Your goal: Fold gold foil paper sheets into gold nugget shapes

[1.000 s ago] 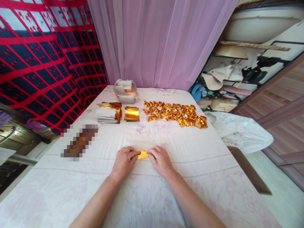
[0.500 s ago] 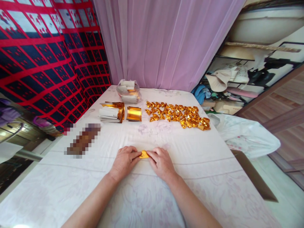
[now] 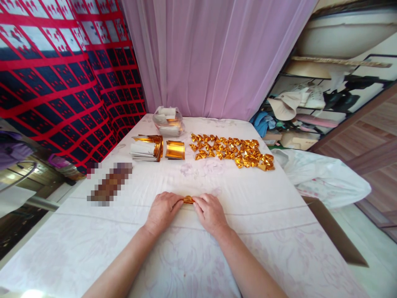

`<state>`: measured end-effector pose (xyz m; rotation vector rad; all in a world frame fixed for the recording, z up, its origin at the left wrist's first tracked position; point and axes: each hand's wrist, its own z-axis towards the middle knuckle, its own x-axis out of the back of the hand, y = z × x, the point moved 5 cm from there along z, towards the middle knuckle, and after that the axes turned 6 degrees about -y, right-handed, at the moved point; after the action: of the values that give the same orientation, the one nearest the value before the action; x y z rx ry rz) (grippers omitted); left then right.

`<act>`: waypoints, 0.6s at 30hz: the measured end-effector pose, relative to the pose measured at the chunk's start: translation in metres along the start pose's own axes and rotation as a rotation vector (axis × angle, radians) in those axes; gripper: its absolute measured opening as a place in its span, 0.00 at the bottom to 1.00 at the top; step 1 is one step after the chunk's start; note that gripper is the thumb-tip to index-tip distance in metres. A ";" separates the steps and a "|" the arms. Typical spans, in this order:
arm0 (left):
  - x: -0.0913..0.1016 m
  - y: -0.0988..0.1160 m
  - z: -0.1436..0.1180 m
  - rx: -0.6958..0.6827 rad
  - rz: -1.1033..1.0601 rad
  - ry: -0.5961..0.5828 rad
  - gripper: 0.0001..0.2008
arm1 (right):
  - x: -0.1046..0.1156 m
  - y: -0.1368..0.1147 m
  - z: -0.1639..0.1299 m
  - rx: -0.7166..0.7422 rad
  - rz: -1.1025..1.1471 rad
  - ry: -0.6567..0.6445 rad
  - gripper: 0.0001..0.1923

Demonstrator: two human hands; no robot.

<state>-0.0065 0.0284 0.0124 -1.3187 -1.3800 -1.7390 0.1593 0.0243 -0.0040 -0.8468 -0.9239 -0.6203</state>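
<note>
Between my hands is a small piece of gold foil paper (image 3: 188,200), folded into a narrow strip with a raised middle. My left hand (image 3: 164,211) pinches its left end between thumb and fingers. The right end is pinched by my right hand (image 3: 211,212). Both hands are low over the tablecloth, and the fingertips hide the ends of the foil paper. Farther back lies a small stack of gold foil sheets (image 3: 175,150). To its left is a larger pile of foil sheets (image 3: 145,149), partly showing pale backs. Several folded gold foil pieces (image 3: 231,148) lie in rows at the back right.
A clear plastic bag (image 3: 168,121) with more sheets stands at the table's back edge. A blurred brown patch (image 3: 110,184) is on the left of the tablecloth (image 3: 263,256). Beyond the right edge are a white plastic bag (image 3: 328,178) and a cardboard piece (image 3: 336,231).
The foil paper between my fingers has gone from a small triangular shape to a flatter, narrower strip. Both hands keep their pinch and stay in nearly the same place.
</note>
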 end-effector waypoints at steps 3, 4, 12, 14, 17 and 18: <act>0.001 0.001 0.000 0.072 0.013 0.023 0.11 | 0.002 0.003 -0.001 -0.018 0.069 0.040 0.11; 0.002 0.002 0.000 0.086 0.018 0.025 0.11 | 0.002 0.004 -0.002 -0.028 0.097 0.053 0.12; 0.005 0.014 0.006 0.139 0.035 -0.015 0.10 | 0.006 0.013 -0.002 -0.107 0.269 0.117 0.14; 0.006 0.017 0.007 0.153 0.033 -0.015 0.09 | 0.007 0.014 -0.001 -0.113 0.278 0.127 0.15; 0.007 0.022 0.007 0.185 0.025 -0.013 0.07 | 0.008 0.014 -0.001 -0.115 0.288 0.129 0.14; 0.007 0.024 0.008 0.199 0.020 -0.014 0.07 | 0.008 0.014 -0.001 -0.117 0.288 0.128 0.14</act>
<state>0.0145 0.0291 0.0279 -1.2328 -1.5003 -1.5374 0.1743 0.0297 -0.0026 -1.0117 -0.6395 -0.4748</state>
